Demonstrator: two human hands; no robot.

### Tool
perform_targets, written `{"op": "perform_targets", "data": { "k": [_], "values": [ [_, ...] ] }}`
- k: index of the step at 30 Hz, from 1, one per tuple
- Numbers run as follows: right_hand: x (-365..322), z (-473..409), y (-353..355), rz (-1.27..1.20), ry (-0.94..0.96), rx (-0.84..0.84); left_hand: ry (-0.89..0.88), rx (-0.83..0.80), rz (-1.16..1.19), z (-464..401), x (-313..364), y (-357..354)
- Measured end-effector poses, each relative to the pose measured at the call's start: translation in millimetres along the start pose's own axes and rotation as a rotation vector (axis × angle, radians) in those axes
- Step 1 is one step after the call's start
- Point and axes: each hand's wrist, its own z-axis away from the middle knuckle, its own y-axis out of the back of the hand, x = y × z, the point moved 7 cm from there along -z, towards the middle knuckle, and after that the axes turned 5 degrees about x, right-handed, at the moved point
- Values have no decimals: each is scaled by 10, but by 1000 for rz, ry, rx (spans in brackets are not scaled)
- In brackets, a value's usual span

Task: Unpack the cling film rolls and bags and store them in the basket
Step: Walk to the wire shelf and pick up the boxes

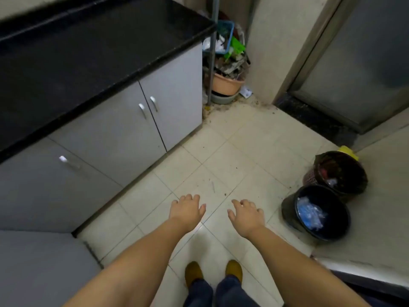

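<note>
My left hand (pixel 187 210) and my right hand (pixel 246 214) are stretched out side by side over the tiled floor, palms down, fingers spread, holding nothing. No cling film rolls or bags are in view. A blue plastic basket (pixel 228 33) sits on a metal rack in the far corner, well beyond both hands, with white items inside. Crumpled clear and blue plastic wrap (pixel 309 214) lies inside a black bin to the right of my right hand.
A black countertop (pixel 77 52) over grey cabinet doors (pixel 132 129) runs along the left. Two black-lined waste bins (pixel 339 171) stand at the right by a wall. A pink basin (pixel 228 84) sits under the rack. A metal door (pixel 358 63) is at the back right.
</note>
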Motion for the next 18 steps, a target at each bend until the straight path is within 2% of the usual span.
{"op": "perform_targets", "data": {
  "k": [7, 18],
  "values": [
    [115, -384, 361, -12, -39, 29, -33, 9, 28, -488, 72, 290],
    [739, -1987, 1873, 6, -62, 139, -84, 126, 103, -2197, 776, 1660]
  ]
}}
